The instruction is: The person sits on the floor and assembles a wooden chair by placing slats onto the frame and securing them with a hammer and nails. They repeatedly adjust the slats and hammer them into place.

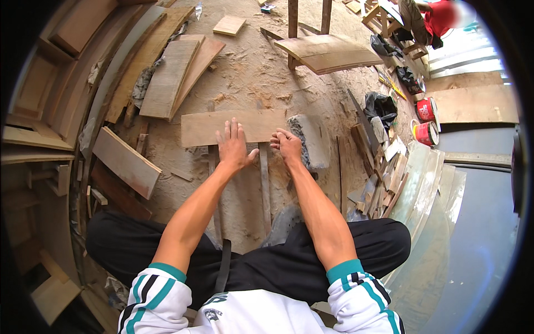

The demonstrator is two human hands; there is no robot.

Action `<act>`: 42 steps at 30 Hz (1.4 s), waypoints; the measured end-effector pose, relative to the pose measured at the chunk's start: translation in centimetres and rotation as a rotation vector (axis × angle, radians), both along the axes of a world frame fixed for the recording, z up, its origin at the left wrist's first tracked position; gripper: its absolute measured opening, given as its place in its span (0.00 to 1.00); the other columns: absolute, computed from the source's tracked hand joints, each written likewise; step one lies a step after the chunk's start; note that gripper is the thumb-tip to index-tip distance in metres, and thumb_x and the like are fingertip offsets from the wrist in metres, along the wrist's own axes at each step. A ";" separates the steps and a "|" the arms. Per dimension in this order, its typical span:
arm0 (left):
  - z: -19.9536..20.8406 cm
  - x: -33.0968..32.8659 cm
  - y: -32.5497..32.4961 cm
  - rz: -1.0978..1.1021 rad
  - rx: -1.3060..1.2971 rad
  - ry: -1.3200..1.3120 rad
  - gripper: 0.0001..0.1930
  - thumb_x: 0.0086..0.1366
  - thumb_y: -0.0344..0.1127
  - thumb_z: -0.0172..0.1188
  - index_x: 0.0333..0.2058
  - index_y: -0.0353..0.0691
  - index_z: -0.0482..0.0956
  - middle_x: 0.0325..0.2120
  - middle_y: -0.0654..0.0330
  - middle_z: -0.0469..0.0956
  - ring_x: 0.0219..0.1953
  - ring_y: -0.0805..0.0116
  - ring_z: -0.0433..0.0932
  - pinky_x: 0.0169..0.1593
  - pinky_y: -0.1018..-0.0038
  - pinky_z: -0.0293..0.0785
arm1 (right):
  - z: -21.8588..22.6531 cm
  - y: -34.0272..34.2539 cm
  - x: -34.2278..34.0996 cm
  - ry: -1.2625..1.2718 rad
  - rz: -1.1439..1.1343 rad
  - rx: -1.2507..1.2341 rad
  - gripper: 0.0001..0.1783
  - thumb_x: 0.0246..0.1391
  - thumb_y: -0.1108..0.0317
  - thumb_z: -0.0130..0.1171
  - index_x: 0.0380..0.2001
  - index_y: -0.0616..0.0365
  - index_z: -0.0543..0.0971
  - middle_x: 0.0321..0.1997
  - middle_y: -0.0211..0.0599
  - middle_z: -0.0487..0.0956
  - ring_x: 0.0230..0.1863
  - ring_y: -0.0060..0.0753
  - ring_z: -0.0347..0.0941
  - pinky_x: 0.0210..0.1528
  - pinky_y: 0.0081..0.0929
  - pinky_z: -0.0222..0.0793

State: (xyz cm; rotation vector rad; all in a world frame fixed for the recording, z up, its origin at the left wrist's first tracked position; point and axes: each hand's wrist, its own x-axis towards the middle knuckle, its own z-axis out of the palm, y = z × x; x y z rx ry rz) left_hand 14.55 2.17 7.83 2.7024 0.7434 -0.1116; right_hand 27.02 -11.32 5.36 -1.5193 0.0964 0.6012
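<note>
A flat wooden board (196, 129) lies crosswise in front of me over two narrow wooden strips (265, 192) that run toward my lap. My left hand (233, 146) rests on the board with its fingers stretched out and the thumb apart. At the board's right end, my right hand (286, 146) is closed, fingers curled and pinched together; whatever it may hold is too small or hidden to make out. Just right of that hand sits a rough grey block (316, 146) with a dark, chipped side.
Planks (172, 78) lie at the upper left, with another board (128, 158) below. A curved panel (331, 54) leans by wooden legs at the back. Red cans (427, 133), a black bag (381, 106) and offcuts (392, 181) line the right. A person (436, 25) sits far right.
</note>
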 end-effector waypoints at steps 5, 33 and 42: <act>-0.9 1.3 -0.1 0.096 -0.098 -0.162 0.40 0.58 0.51 0.63 0.62 0.30 0.62 0.68 0.46 0.53 0.71 0.47 0.48 0.70 0.46 0.45 | -1.6 -1.0 0.8 -0.294 0.198 -0.354 0.14 0.61 0.63 0.56 0.39 0.62 0.83 0.36 0.46 0.83 0.36 0.43 0.80 0.39 0.32 0.75; 3.3 5.8 -0.7 -0.125 -0.623 -0.368 0.09 0.56 0.29 0.63 0.37 0.36 0.83 0.32 0.48 0.83 0.36 0.55 0.84 0.40 0.66 0.78 | 5.8 -1.1 1.3 -0.238 0.372 -0.341 0.10 0.56 0.66 0.66 0.32 0.65 0.84 0.25 0.37 0.84 0.25 0.21 0.80 0.28 0.20 0.76; 0.0 5.1 1.5 0.031 -0.773 -0.399 0.12 0.61 0.36 0.64 0.41 0.35 0.84 0.33 0.54 0.85 0.34 0.65 0.84 0.39 0.71 0.77 | 4.5 -5.7 -0.4 -0.619 0.268 -0.770 0.19 0.58 0.51 0.59 0.36 0.58 0.83 0.35 0.48 0.83 0.37 0.49 0.80 0.40 0.40 0.73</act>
